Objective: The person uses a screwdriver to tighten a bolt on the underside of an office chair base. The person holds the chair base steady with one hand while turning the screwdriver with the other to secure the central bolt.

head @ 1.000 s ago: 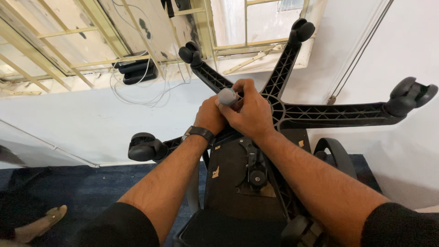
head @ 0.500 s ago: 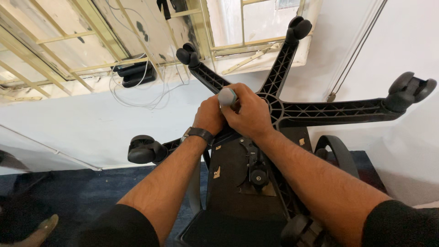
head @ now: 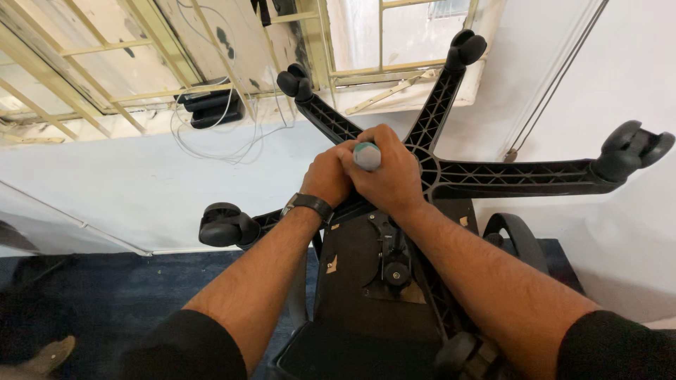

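An office chair lies upturned in front of me, its black five-armed star base facing up with black casters at the arm ends. Both hands sit at the hub of the base. My right hand is wrapped around a grey, round-ended cylinder that sticks up from the hub. My left hand, with a black wristwatch, presses against the right hand and the cylinder. Below the hands shows the dark underside of the seat with its metal mechanism.
A white wall stands behind the chair, with a cream window frame and loose white cables by a black box. Blue carpet covers the floor at left. A black armrest curves at right. A shoe shows bottom left.
Both hands stay clamped on the cylinder at the hub. The view has shifted slightly, and the shoe at bottom left has moved lower in the frame.
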